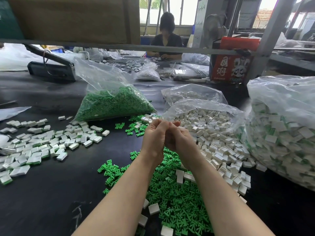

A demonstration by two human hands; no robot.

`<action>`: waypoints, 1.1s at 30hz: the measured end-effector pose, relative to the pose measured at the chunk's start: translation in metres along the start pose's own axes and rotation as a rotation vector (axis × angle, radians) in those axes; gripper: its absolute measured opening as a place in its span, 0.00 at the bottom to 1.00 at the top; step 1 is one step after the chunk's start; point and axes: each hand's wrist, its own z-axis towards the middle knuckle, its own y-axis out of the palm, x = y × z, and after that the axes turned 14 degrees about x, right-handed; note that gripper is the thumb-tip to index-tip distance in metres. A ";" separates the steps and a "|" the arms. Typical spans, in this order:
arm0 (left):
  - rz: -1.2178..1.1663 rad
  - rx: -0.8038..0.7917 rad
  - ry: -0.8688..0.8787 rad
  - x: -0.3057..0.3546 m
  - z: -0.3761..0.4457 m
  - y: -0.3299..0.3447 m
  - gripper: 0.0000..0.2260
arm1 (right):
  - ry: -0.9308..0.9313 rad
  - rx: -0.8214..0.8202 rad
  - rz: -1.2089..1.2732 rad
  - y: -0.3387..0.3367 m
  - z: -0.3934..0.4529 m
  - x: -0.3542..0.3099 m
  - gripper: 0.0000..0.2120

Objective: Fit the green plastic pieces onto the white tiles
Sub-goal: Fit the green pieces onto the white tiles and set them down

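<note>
My left hand (154, 135) and my right hand (177, 135) are raised together above the black table, fingers curled and fingertips meeting. What they pinch is hidden behind the fingers. Beneath my forearms lies a loose pile of green plastic pieces (177, 198) with a few white tiles (180, 176) mixed in. More empty white tiles (219, 150) spill from an open clear bag to the right. On the left lies a spread of fitted tiles (51, 142), white with green edges.
A clear bag of green pieces (110, 104) stands beyond my hands. A big bag of fitted tiles (281, 126) fills the right side. A red carton (230, 65) and a metal post (265, 41) stand behind. Another person (166, 41) works across the table.
</note>
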 end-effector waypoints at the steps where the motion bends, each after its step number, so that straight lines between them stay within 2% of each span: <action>1: -0.003 -0.002 -0.003 0.000 0.000 0.000 0.06 | -0.005 0.005 -0.008 0.000 0.000 0.001 0.21; 7: -0.004 -0.016 -0.019 -0.002 0.001 -0.002 0.06 | -0.036 0.004 -0.017 -0.001 0.002 0.004 0.20; 9: 0.003 -0.024 -0.024 -0.001 0.002 -0.002 0.05 | -0.035 0.000 -0.014 0.000 0.002 0.004 0.24; 12: 0.051 -0.032 -0.030 0.000 0.005 -0.004 0.11 | 0.002 -0.048 0.062 0.002 0.000 -0.001 0.25; 15: 0.093 -0.093 0.010 0.002 0.010 -0.009 0.06 | 0.078 -0.107 0.143 0.001 0.000 -0.009 0.23; 18: 0.059 -0.138 0.017 0.006 0.014 -0.013 0.05 | 0.135 -0.143 0.214 -0.001 0.001 -0.014 0.20; 20: 0.041 -0.168 0.017 0.008 0.018 -0.018 0.03 | 0.149 -0.162 0.199 -0.003 0.001 -0.016 0.20; 23: 0.096 -0.181 0.044 0.013 0.026 -0.030 0.06 | 0.156 -0.109 0.062 -0.008 0.000 -0.020 0.23; 26: 0.296 -0.004 0.206 0.022 0.040 -0.050 0.08 | 0.089 0.032 -0.177 -0.014 0.002 -0.021 0.21; 30: 0.872 0.348 0.502 0.032 0.059 -0.096 0.09 | -0.105 0.124 -0.586 -0.023 0.007 -0.014 0.14; 33: 1.083 0.551 0.584 0.039 0.062 -0.127 0.07 | -0.241 0.168 -0.896 -0.029 0.010 -0.009 0.08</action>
